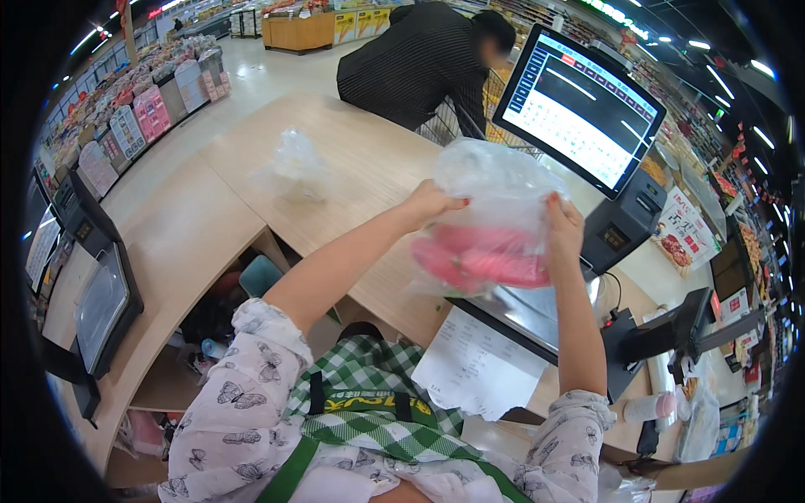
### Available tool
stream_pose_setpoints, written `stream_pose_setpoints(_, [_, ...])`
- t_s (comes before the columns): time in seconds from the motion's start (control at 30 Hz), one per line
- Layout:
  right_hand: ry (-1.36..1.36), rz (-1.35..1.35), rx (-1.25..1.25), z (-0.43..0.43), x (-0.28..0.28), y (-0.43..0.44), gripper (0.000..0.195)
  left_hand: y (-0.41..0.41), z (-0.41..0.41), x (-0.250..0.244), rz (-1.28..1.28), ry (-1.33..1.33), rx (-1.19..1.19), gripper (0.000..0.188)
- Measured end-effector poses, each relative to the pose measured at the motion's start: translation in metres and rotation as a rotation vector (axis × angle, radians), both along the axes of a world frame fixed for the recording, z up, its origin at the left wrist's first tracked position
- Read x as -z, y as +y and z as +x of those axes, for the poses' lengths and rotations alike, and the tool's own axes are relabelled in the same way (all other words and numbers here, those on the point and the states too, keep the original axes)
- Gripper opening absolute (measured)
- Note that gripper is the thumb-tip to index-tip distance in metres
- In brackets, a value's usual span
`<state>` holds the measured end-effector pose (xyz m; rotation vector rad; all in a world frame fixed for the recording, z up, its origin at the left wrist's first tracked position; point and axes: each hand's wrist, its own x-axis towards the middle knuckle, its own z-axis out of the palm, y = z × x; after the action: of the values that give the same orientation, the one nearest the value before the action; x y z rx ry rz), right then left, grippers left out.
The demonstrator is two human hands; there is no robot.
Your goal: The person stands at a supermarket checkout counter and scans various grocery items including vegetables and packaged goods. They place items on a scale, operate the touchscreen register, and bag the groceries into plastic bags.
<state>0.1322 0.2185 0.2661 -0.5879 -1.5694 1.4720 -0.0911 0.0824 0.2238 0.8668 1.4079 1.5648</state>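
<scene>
Both hands grip the upper part of a clear plastic bag (503, 170), one at each side. My left hand (434, 204) pinches its left edge, and my right hand (564, 220) its right edge. Inside hang several pink-red items (484, 254), blurred, so their exact kind is unclear. The bag is in front of me, partly over a scale's metal platform (528, 314). A smaller knotted clear bag with pale contents (302, 173) rests on the wooden counter (371, 154), left of my hands.
A tilted touchscreen (582, 110) stands at the far right of the counter. A paper sheet with writing (481, 361) lies by the scale. Across the counter, a person in dark clothing (415, 60) bends over a shopping cart (449, 119). A second scale (107, 308) sits at left.
</scene>
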Motion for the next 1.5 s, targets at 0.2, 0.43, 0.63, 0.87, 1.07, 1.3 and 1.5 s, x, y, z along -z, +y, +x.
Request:
stream_pose_setpoints(0.2, [0.173,-0.011,0.162,0.111,0.041,0.046,0.013,0.046,0.070,-0.002,0.207,0.208,0.219,0.042])
stream_pose_setpoints(0.43, [-0.501,0.743,-0.197,0.175,0.063,0.004,0.036,0.010,0.112,0.072,0.322,1.309,0.373,0.068])
stream_pose_setpoints(0.63, [-0.453,0.657,-0.203,0.183,0.018,-0.001,0.028,-0.026,0.089,0.078,0.328,1.229,0.201,0.060])
stream_pose_setpoints(0.87, [-0.007,0.279,-0.355,0.129,-0.045,0.032,0.011,-0.077,0.024,0.161,-0.073,1.114,-0.393,0.058])
stream_pose_setpoints(1.07, [-0.449,0.989,0.296,0.006,-0.070,0.089,0.033,-0.093,0.048,0.186,-0.371,1.327,-0.397,0.059])
stream_pose_setpoints(1.3, [-0.675,1.464,0.751,-0.130,-0.120,0.132,0.066,-0.092,0.051,0.177,-0.453,1.259,-0.398,0.062])
stream_pose_setpoints(1.5, [-0.812,1.425,0.747,-0.145,-0.128,0.137,0.057,-0.093,0.048,0.178,-0.442,1.229,-0.415,0.063])
